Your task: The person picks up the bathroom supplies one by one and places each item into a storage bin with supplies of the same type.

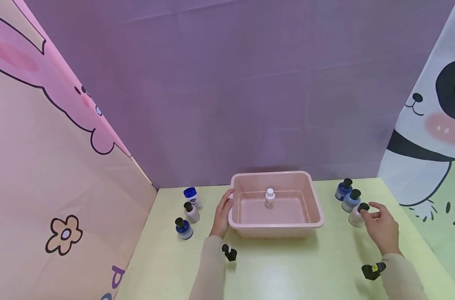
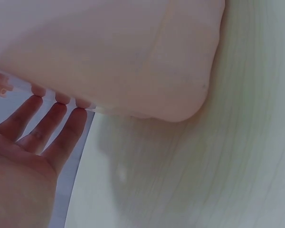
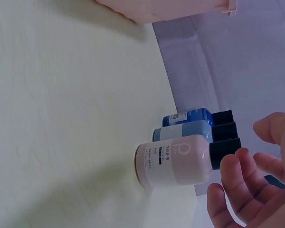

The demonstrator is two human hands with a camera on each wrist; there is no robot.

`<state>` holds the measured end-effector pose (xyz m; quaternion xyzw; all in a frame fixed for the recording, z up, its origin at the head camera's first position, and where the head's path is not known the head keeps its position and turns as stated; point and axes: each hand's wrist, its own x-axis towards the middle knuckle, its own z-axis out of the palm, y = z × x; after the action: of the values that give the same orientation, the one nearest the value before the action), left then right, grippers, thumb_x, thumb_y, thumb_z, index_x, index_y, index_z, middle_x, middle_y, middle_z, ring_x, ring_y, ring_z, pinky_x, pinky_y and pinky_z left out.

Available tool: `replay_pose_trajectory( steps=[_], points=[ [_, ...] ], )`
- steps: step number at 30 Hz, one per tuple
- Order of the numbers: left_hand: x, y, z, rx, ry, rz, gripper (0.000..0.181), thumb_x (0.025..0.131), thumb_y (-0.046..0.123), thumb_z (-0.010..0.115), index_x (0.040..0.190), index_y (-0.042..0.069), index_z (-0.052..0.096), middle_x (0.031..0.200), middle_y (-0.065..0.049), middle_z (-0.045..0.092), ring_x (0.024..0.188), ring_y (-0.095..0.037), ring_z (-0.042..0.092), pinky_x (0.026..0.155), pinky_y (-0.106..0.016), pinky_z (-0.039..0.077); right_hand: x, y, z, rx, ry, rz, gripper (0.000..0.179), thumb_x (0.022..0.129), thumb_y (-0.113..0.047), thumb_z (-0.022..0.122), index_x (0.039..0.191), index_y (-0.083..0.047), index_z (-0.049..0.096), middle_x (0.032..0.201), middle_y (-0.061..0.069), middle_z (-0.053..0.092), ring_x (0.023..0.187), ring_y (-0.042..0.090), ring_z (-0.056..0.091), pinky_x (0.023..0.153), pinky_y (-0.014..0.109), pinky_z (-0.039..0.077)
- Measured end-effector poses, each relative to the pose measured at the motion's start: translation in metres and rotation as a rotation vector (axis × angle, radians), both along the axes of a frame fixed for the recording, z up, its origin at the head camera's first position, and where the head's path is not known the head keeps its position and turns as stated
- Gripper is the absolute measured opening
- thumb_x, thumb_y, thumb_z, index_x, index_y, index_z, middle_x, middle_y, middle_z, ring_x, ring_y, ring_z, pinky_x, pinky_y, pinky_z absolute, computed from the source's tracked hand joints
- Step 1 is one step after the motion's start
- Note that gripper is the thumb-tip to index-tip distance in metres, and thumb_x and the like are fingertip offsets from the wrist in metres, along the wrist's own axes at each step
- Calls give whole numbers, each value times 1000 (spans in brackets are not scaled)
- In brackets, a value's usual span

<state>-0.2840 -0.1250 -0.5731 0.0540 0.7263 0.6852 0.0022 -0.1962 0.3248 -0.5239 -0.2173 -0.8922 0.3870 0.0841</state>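
Your right hand (image 1: 382, 230) is hovering by the pale pink bottle (image 1: 356, 219) on the table (image 1: 272, 271), fingers loosely apart, gripping nothing; your left hand (image 1: 222, 215) is touching the pink tub (image 1: 276, 232), fingers pretty straight. Past that bottle, light blue (image 1: 350, 203) and dark blue bottles (image 1: 341, 192) are standing.

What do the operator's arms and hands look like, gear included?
Left hand and right hand: ungloved. Left sleeve and right sleeve: long, pale beige, plain. Small black left wrist unit; black right wrist unit with a yellow patch.

Three small capped bottles (image 1: 191, 213) stand near each hand (image 1: 221, 214); one more stands inside one rectangular pink plastic basin (image 1: 276, 231).
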Motion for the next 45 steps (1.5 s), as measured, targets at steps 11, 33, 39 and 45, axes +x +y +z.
replay_pose_trajectory(
  steps=[11, 33, 39, 45],
  points=[
    [-2, 0, -3, 14, -4, 10, 43, 98, 49, 44, 140, 40, 44, 153, 6, 38, 140, -28, 38, 111, -54, 34, -9, 1, -8, -11, -46, 7, 59, 98, -42, 48, 140, -2, 41, 108, 24, 59, 79, 27, 55, 57, 28, 38],
    [9, -1, 18, 85, -10, -48, 42, 103, 29, 41, 146, 25, 41, 154, -6, 36, 138, -34, 39, 110, -54, 34, -19, 9, -12, -10, -89, 3, 58, 96, -41, 49, 137, 0, 43, 102, 24, 60, 83, 32, 54, 61, 32, 35],
    [-2, 0, -2, 76, -15, -18, 40, 101, 40, 43, 141, 37, 44, 153, 1, 39, 137, -29, 41, 110, -51, 36, -20, 9, -11, -15, -103, 11, 61, 96, -43, 49, 137, 1, 42, 101, 22, 58, 84, 31, 53, 61, 32, 36],
    [-3, 1, -5, 54, -19, 3, 41, 97, 52, 45, 137, 44, 45, 151, 5, 40, 137, -28, 42, 109, -51, 38, -20, 10, -13, -27, -117, 13, 63, 96, -45, 48, 138, 1, 41, 103, 22, 57, 86, 32, 52, 62, 32, 36]
  ],
)
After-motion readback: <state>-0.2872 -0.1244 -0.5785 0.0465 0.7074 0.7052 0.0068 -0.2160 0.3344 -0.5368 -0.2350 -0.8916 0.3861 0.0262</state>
